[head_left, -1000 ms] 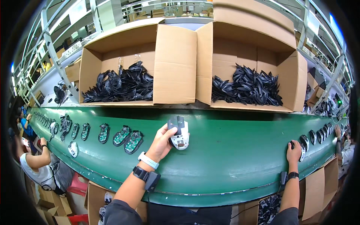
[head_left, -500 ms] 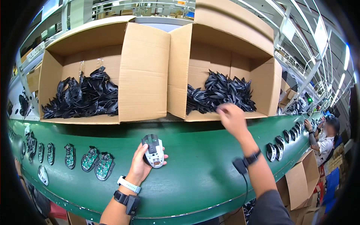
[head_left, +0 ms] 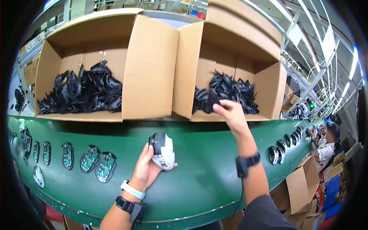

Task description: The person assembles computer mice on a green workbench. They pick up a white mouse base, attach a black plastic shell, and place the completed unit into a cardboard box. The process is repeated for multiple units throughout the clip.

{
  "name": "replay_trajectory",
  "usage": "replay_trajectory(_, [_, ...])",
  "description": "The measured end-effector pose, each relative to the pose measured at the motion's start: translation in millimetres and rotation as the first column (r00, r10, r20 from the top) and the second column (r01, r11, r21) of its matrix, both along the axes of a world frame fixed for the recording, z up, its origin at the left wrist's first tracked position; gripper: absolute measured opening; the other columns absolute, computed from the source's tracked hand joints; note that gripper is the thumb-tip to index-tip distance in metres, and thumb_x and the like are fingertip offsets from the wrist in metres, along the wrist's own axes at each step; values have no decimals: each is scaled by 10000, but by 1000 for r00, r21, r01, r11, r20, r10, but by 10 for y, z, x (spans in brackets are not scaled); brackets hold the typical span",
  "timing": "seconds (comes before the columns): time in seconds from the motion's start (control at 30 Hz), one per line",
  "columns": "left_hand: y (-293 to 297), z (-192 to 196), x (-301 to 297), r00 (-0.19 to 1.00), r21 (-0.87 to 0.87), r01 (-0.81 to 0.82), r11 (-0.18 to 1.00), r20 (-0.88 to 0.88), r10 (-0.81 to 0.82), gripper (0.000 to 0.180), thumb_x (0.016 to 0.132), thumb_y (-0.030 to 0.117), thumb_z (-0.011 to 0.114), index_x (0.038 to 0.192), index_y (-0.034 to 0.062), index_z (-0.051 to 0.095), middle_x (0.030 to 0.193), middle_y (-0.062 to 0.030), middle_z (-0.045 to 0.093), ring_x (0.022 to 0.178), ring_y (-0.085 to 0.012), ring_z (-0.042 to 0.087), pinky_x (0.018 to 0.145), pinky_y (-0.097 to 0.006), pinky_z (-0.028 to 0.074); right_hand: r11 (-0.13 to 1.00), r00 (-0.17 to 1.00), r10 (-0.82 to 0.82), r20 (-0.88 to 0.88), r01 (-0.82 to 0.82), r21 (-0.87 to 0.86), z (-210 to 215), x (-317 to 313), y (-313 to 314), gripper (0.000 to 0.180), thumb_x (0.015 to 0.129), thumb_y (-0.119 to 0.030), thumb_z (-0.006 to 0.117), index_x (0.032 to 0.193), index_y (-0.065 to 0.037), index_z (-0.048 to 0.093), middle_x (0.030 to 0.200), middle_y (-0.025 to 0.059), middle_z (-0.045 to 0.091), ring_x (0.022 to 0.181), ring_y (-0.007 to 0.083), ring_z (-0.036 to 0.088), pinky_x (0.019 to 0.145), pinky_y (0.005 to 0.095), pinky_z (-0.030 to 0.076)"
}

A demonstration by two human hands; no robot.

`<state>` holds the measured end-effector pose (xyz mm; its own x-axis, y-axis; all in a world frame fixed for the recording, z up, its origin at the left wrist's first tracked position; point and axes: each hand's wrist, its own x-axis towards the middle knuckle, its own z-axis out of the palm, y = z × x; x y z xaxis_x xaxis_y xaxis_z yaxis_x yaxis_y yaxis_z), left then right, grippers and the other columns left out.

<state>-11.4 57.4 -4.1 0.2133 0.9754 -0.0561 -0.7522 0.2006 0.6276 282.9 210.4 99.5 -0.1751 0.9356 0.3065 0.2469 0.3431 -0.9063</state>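
Note:
My left hand (head_left: 145, 165) is closed round a partly assembled computer mouse (head_left: 164, 155), white with a black part at its top and left, held above the green conveyor belt (head_left: 199, 161). At the front of the right cardboard box (head_left: 186, 73), my right hand (head_left: 230, 115) pinches a dark plastic piece (head_left: 213, 99) between thumb and fingers. Its outline blurs into the heap of black plastic shells (head_left: 234, 90) behind it, and its exact shape cannot be made out.
The left cardboard box (head_left: 151, 69) holds another heap of black shells (head_left: 86, 90). Several mouse bases with green circuit boards (head_left: 105, 168) and a white shell (head_left: 38, 176) lie on the belt's left. Black-and-white mice (head_left: 273, 154) line its right, where a person (head_left: 326, 142) works.
My right hand has turned and now grips a dark plastic piece at the box front. The mouse in my left hand has tilted. The whole view has shifted slightly.

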Motion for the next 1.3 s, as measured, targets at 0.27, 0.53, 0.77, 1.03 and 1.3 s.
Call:
replay_trajectory(0.27, [29, -115, 169, 997, -83, 16, 996, 81, -9, 554, 1153, 511, 314, 1479, 113, 522, 1334, -84, 671, 1180, -266, 664, 1027, -494, 538, 830, 710, 187, -679, -484, -278, -799, -614, -1320, 260, 893, -22, 832, 1115, 7, 699, 1038, 107, 745, 961, 208, 734, 919, 415, 638])
replay_trajectory(0.53, [-36, -115, 215, 999, -61, 6, 998, -32, -8, 520, 1166, 447, 326, 1490, 79, 497, 1431, -113, 622, 1297, -258, 621, 1111, -466, 495, 845, 792, 125, -597, -401, -355, -1013, -777, -1408, 348, 855, -15, 872, 1144, 2, 677, 1036, 82, 745, 920, 145, 718, 879, 305, 610])
replay_trajectory(0.77, [-61, -70, 275, 999, -78, -1, 997, -53, -3, 451, 1169, 422, 361, 1455, 98, 493, 1319, -88, 663, 1169, -210, 685, 1003, -428, 570, 836, 782, 45, -621, -369, -405, -1062, -803, -1394, 286, 926, -6, 801, 1158, 38, 639, 1046, 130, 712, 881, 171, 716, 678, 299, 624])
replay_trajectory(1.03, [-73, -92, 284, 976, -66, -70, 995, -212, 55, 482, 1166, 453, 344, 1400, 75, 529, 1250, -88, 692, 1082, -180, 706, 908, -370, 596, 865, 826, 2, -564, -284, -413, -1050, -914, -1451, 338, 944, -6, 782, 1224, 66, 608, 1040, 134, 717, 876, 160, 716, 687, 291, 619])
replay_trajectory(1.3, [-86, -121, 207, 996, -17, 6, 1000, -90, -8, 474, 1143, 411, 463, 1421, 36, 541, 1306, -111, 684, 1194, -209, 669, 1004, -386, 557, 783, 704, 57, -708, -471, -406, -1032, -919, -1499, 335, 940, -26, 793, 1233, 39, 644, 1081, 123, 744, 928, 164, 729, 821, 311, 621])
